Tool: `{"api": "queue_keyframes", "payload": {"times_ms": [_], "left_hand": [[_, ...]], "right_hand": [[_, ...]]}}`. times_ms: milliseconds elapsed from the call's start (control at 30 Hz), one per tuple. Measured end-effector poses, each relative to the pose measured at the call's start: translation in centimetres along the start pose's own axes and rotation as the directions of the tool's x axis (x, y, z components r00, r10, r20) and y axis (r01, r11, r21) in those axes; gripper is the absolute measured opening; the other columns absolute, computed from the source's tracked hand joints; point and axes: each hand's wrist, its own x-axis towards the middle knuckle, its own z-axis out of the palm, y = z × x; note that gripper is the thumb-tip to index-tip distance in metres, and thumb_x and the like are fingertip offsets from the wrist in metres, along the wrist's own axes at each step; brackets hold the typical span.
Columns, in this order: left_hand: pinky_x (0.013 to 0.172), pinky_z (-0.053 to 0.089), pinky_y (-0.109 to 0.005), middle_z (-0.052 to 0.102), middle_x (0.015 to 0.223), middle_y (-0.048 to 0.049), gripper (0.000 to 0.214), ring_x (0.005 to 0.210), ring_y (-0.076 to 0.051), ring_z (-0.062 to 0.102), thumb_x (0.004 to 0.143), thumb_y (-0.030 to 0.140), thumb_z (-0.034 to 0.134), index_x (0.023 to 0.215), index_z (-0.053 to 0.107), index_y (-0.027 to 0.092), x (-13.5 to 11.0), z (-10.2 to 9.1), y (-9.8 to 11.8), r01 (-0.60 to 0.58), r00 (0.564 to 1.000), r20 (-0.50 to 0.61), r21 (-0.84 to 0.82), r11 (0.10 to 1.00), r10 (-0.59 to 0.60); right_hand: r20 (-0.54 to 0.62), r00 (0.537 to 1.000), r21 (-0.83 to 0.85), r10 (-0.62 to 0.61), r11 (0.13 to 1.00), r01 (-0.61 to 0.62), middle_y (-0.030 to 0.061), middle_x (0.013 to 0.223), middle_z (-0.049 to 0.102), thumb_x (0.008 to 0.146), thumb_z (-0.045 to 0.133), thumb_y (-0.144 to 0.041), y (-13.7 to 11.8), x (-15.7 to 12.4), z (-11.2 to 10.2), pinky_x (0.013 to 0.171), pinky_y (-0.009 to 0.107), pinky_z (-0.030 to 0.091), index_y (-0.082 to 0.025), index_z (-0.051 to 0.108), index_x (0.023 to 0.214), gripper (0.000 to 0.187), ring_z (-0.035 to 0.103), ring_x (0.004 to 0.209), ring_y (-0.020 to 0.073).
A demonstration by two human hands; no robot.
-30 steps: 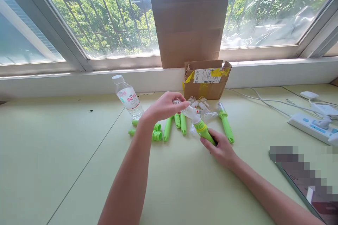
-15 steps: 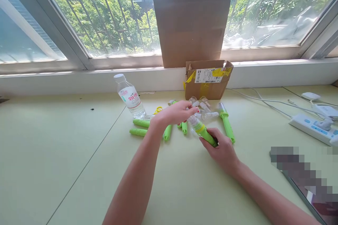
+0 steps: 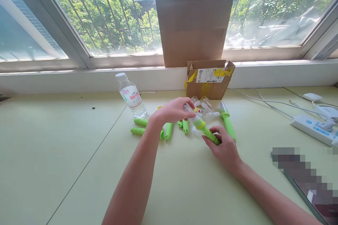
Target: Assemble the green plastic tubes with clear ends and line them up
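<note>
My right hand (image 3: 224,147) grips the green handle of a brush-like tool (image 3: 208,133) that has a yellow ring and a clear cap. Over that clear cap end my left hand (image 3: 173,111) is closed, fingers pinching it. Just beyond my hands lie several loose green handles (image 3: 169,130), with small clear caps (image 3: 204,104) behind them. Another assembled green tool (image 3: 227,123) lies to the right of the one I hold.
A water bottle (image 3: 130,95) stands at the left of the pile. Behind it, an open cardboard box (image 3: 208,79) sits against the window sill. At the right are a white power strip (image 3: 315,128) with cables and a blurred flat object (image 3: 308,179).
My left hand came down from holding a clear cap above the tool and now closes over its top end. My right hand kept its grip on the green handle.
</note>
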Motion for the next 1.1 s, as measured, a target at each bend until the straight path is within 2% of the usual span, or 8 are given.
{"api": "queue_keyframes", "payload": {"times_ms": [67,200,400,533,633,833,967,1100], "left_hand": [[0.055,0.045,-0.024,0.064,0.078,-0.0005,0.033,0.07,-0.015,0.062,0.073,0.042,0.061,0.1,0.058,0.023,-0.04,-0.03,-0.03,-0.011,0.999,0.033,-0.02,1.0,0.012],[0.056,0.046,-0.025,0.065,0.075,-0.0007,0.033,0.069,-0.016,0.063,0.073,0.042,0.061,0.099,0.061,0.023,-0.09,0.04,-0.09,0.003,1.0,0.018,0.0,1.0,-0.003],[0.057,0.047,-0.024,0.066,0.079,-0.0012,0.034,0.069,-0.015,0.063,0.077,0.051,0.055,0.094,0.061,0.023,0.2,0.31,-0.18,0.027,0.999,0.02,0.005,1.0,-0.027],[0.057,0.047,-0.025,0.066,0.08,-0.0013,0.034,0.067,-0.014,0.063,0.081,0.053,0.05,0.092,0.06,0.022,0.37,0.49,0.02,0.009,1.0,-0.012,-0.006,1.0,-0.009],[0.058,0.047,-0.025,0.065,0.083,-0.0014,0.03,0.068,-0.014,0.062,0.08,0.048,0.053,0.093,0.059,0.021,0.3,0.47,0.22,-0.035,0.999,-0.028,-0.026,0.999,0.034],[0.06,0.047,-0.025,0.063,0.086,-0.001,0.029,0.068,-0.013,0.06,0.077,0.041,0.059,0.098,0.058,0.021,0.08,0.23,0.35,-0.078,0.997,-0.031,-0.07,0.994,0.076],[0.052,0.039,-0.022,0.055,0.072,0.0016,0.031,0.062,-0.011,0.051,0.074,0.041,0.063,0.098,0.06,0.022,0.11,0.21,0.21,-0.098,0.991,-0.092,0.004,0.995,0.098],[0.05,0.034,-0.022,0.05,0.069,0.0024,0.032,0.059,-0.01,0.045,0.073,0.042,0.063,0.097,0.061,0.022,0.21,0.3,0.1,-0.111,0.986,-0.124,0.033,0.993,0.114]], "right_hand": [[0.005,0.999,-0.036,-0.051,0.998,0.051,0.0009,0.072,0.058,0.086,0.055,-0.036,-0.23,0.06,-0.19,0.052,0.026,0.039,-0.021,0.052,0.093,0.017,0.052,0.057,0.0138],[0.04,0.991,-0.062,-0.132,0.989,0.134,0.0041,0.077,0.06,0.093,0.044,-0.03,-0.61,0.25,-0.44,0.06,0.028,0.042,-0.021,0.056,0.099,0.017,0.054,0.067,0.0165],[0.001,0.999,-0.016,-0.045,0.999,0.045,0.0036,0.085,0.063,0.08,0.064,-0.033,-0.16,0.03,0.08,0.06,0.028,0.046,-0.022,0.051,0.102,0.028,0.058,0.066,0.0167],[0.013,0.997,-0.051,-0.072,0.996,0.073,0.0024,0.077,0.06,0.087,0.054,-0.033,-0.41,0.1,-0.15,0.056,0.028,0.042,-0.021,0.053,0.099,0.016,0.053,0.061,0.0152],[0.03,0.992,-0.068,-0.124,0.99,0.125,0.0042,0.079,0.061,0.093,0.045,-0.03,-0.67,0.19,-0.42,0.06,0.029,0.043,-0.021,0.055,0.102,0.017,0.054,0.067,0.0165],[-0.018,1.0,-0.047,-0.023,0.999,0.022,0.0027,0.083,0.061,0.082,0.061,-0.037,-0.36,0.02,-0.07,0.053,0.027,0.042,-0.022,0.05,0.105,0.029,0.053,0.058,0.014],[-0.015,0.998,-0.061,-0.069,0.996,0.068,0.0016,0.076,0.058,0.088,0.052,-0.033,-0.56,0.12,-0.22,0.055,0.026,0.041,-0.021,0.053,0.097,0.015,0.051,0.06,0.0143],[0.017,0.995,-0.082,-0.098,0.992,0.099,0.0033,0.079,0.06,0.093,0.044,-0.031,-0.65,0.21,-0.5,0.059,0.027,0.041,-0.019,0.054,0.103,0.019,0.053,0.066,0.0154]]}}
